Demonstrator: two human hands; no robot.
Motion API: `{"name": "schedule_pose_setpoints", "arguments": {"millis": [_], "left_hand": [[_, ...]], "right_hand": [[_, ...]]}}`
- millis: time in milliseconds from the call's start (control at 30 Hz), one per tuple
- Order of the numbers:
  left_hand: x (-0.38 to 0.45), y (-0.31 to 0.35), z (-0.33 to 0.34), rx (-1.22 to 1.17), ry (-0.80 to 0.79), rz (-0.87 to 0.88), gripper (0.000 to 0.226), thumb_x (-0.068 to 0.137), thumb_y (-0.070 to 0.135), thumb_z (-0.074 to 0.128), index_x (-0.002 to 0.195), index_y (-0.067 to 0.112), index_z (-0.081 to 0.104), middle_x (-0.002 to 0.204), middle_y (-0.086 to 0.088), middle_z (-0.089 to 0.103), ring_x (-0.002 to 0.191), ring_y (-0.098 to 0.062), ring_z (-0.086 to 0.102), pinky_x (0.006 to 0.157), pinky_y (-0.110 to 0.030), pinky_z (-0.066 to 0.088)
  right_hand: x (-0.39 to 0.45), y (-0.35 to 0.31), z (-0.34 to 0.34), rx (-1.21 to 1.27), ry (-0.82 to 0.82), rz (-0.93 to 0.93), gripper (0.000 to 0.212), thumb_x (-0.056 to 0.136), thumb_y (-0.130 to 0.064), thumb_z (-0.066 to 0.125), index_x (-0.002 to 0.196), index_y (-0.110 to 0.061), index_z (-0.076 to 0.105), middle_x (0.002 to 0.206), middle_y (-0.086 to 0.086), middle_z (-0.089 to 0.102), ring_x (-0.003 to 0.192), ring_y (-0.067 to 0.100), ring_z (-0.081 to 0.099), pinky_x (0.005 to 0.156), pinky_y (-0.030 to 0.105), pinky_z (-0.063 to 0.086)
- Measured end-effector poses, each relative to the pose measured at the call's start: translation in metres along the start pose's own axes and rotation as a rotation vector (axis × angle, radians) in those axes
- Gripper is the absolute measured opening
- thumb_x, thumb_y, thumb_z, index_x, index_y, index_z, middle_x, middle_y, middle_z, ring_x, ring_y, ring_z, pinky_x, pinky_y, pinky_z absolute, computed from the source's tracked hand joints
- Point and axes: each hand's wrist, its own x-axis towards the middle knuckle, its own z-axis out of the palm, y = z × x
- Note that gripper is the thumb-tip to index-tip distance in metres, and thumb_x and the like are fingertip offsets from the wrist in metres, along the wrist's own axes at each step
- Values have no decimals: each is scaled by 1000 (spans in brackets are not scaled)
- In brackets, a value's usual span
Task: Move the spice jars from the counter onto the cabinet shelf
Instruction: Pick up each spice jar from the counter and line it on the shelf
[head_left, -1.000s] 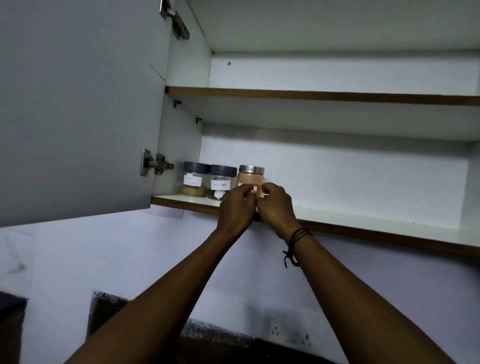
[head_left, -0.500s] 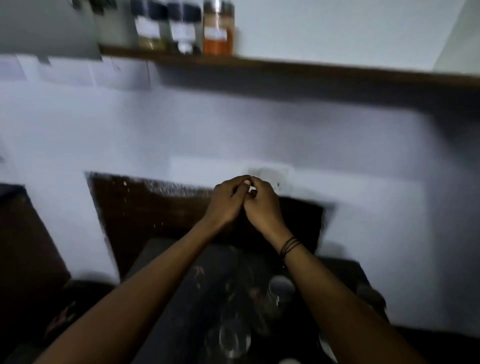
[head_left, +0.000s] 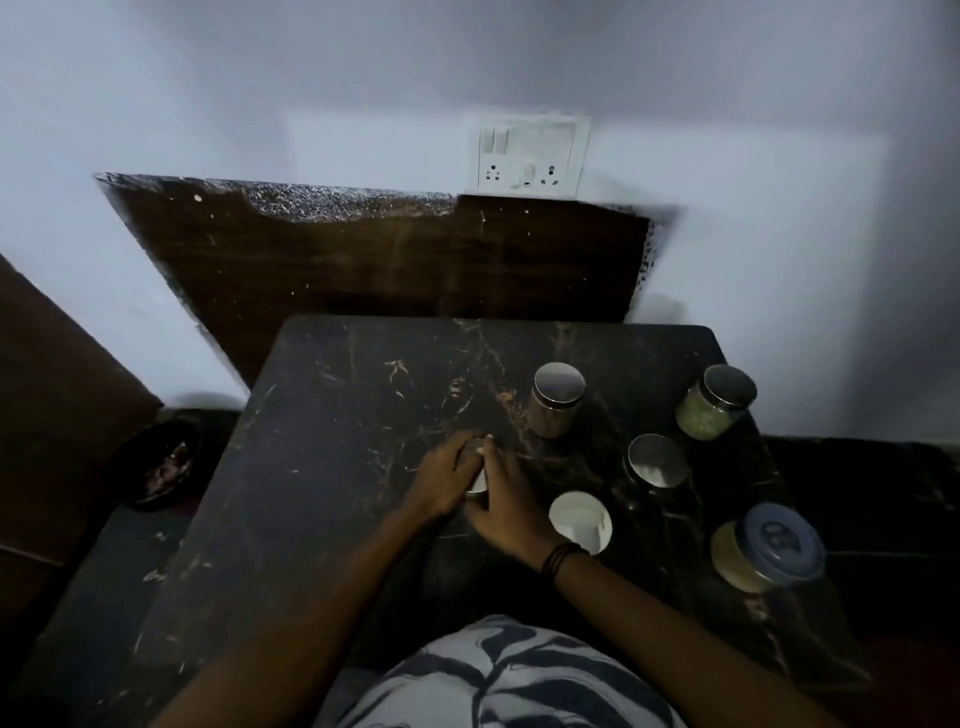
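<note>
Marble counter (head_left: 322, 467) now fills the view where the shelf did a second ago; both hands have dropped to mid-frame, left hand (head_left: 441, 480) and right hand (head_left: 506, 501) cupped together around a steel-lidded jar (head_left: 477, 486). Beyond, right of centre, five jars wait, nearest white-lidded (head_left: 580, 521). Next trip is starting.

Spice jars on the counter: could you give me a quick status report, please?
Left hand and right hand closed around one jar. Five more jars wait to its right. Nothing in the way.
</note>
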Motion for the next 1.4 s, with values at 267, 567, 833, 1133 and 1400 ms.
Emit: {"name": "schedule_pose_setpoints", "arguments": {"millis": [267,567,833,1133,1400], "left_hand": [[3,3,1,-424,27,-328,38,104,36,39,112,11,67,106,-9,71,96,-22,68,78,-31,53],[30,12,-40,-742,274,-358,24,98,30,48,94,9,60,101,-16,66,88,-25,66,72,-36,57],[28,33,-34,-971,153,-309,39,89,33,67,121,14,58,107,-6,72,84,-16,75,65,-30,58],[21,35,-27,-940,206,-367,28,98,33,52,121,17,58,120,-17,66,100,-29,68,75,-42,59],[53,102,-70,-917,336,-155,23,96,30,57,115,22,68,110,-9,74,96,-24,72,68,-33,59]], "right_hand": [[8,7,13,128,123,79,102,78,-27,77,154,-31,9,149,11,24,134,24,38,107,30,36],[34,-20,-18,810,363,53,29,92,-28,55,116,-38,41,118,-12,58,100,-10,61,77,14,52],[54,-21,-38,965,367,145,24,99,-21,42,105,-28,65,109,3,71,102,22,68,81,35,56],[40,-19,-43,998,137,122,35,93,-18,42,112,-30,69,111,5,73,106,27,67,83,36,54],[55,-70,-105,1047,227,-74,36,91,-13,50,112,-36,68,117,4,71,109,23,67,94,44,54]]}}
